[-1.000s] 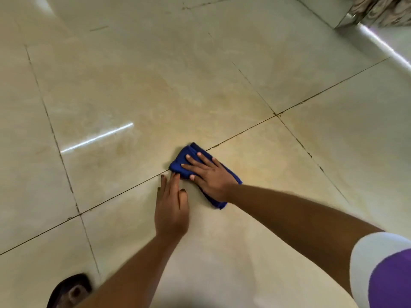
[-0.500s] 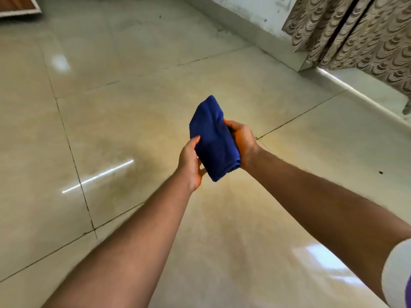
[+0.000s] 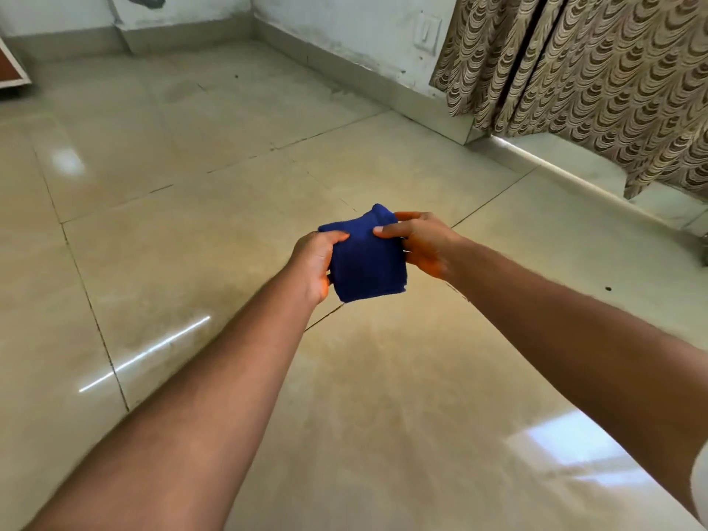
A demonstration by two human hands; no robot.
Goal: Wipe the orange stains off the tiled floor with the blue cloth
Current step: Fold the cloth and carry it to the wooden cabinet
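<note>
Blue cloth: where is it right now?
In the head view the cloth is off the floor, folded and held mid-frame between the left hand and right hand, above a tile joint.

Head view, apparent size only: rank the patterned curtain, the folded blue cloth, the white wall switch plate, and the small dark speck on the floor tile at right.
1. Patterned beige-brown curtain, largest, though cropped by the frame.
2. Folded blue cloth, held close to the camera, so it looks bigger than it is.
3. White wall switch plate.
4. Small dark speck on the tile, smallest.
</note>
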